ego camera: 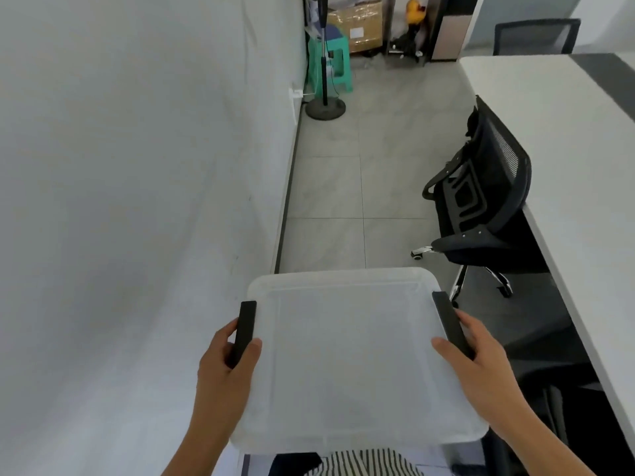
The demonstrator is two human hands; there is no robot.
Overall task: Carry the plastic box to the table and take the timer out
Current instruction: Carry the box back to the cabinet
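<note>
The plastic box [357, 359], translucent with its lid on, is held in the air in front of the person's body at about 6 o'clock in the view. The left hand [225, 365] comes up from 7 o'clock, forearm angled inward, thumb laid on the lid and fingers wrapped round the black left latch [245, 326], clamped on the box's left edge. The right hand [481, 359] comes in from 5 o'clock, thumb flat on the lid, fingers curled over the black right latch [448, 321], gripping the right edge. The lid is cloudy, so the contents probably cannot be made out. The white table [563, 139] runs along 2 to 4 o'clock, with a black office chair [488, 204] just beside it at 3 o'clock.
</note>
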